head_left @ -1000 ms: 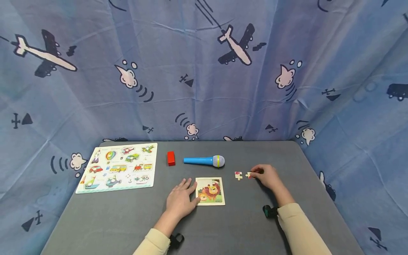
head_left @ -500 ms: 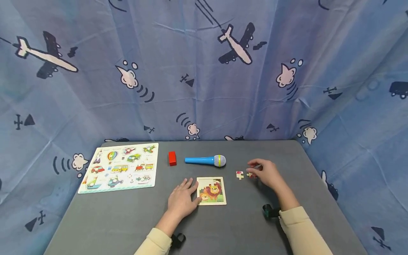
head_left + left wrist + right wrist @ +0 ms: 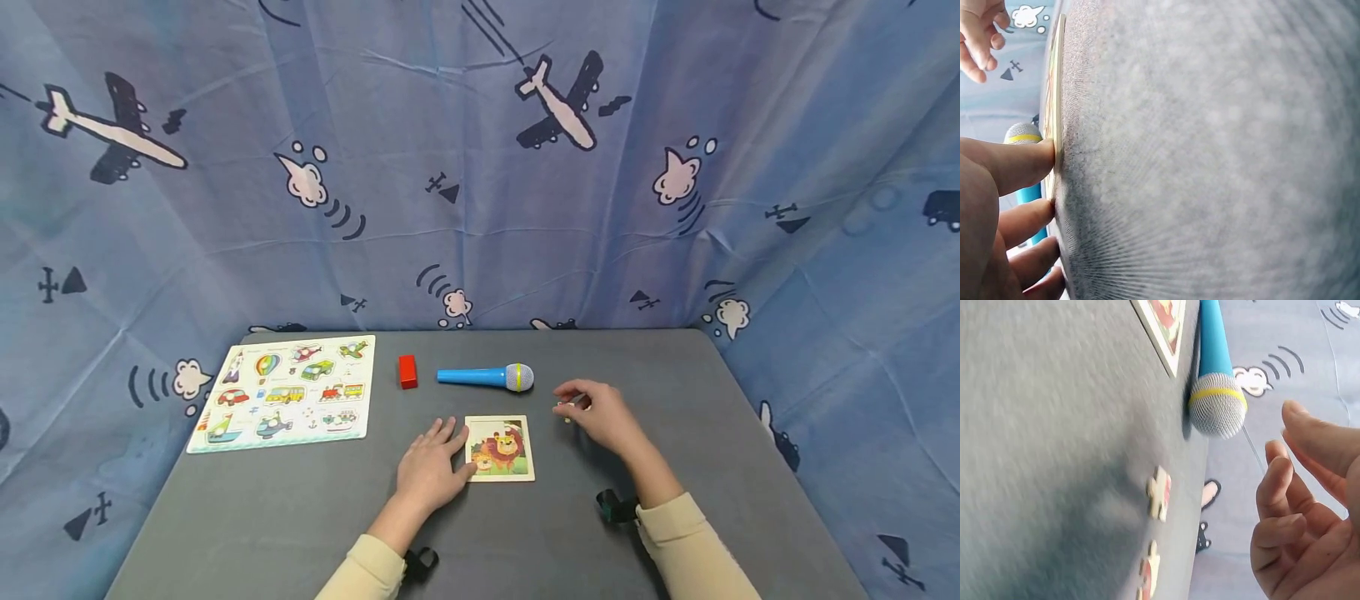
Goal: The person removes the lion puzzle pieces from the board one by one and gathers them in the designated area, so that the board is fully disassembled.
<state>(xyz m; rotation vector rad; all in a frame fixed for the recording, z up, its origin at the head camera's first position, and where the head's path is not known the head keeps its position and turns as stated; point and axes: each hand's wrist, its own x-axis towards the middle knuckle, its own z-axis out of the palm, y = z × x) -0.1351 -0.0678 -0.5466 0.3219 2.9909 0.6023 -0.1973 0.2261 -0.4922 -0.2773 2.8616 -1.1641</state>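
My left hand (image 3: 427,471) lies with fingers extended at the left side of a small square lion puzzle (image 3: 500,450). Its thumb touches the puzzle's lower left edge, and the index fingertip meets the upper left, as the left wrist view also shows. My right hand (image 3: 602,417) hovers over two loose jigsaw pieces, thumb and forefinger apart with nothing between them. In the right wrist view one puzzle piece (image 3: 1160,494) and another puzzle piece (image 3: 1149,573) lie apart on the table, below the right hand (image 3: 1310,519). From the head, the hand mostly hides them.
A blue toy microphone (image 3: 480,377) with a grey head lies behind the lion puzzle. Left of it stands a red block (image 3: 407,372). A vehicle picture board (image 3: 285,396) lies at the table's left. Behind the grey table (image 3: 300,525) hangs a blue patterned curtain (image 3: 480,167).
My right hand has left the right-hand puzzle piece and moved left, over the other one. The left hand stays beside the lion puzzle. The head view has shifted slightly.
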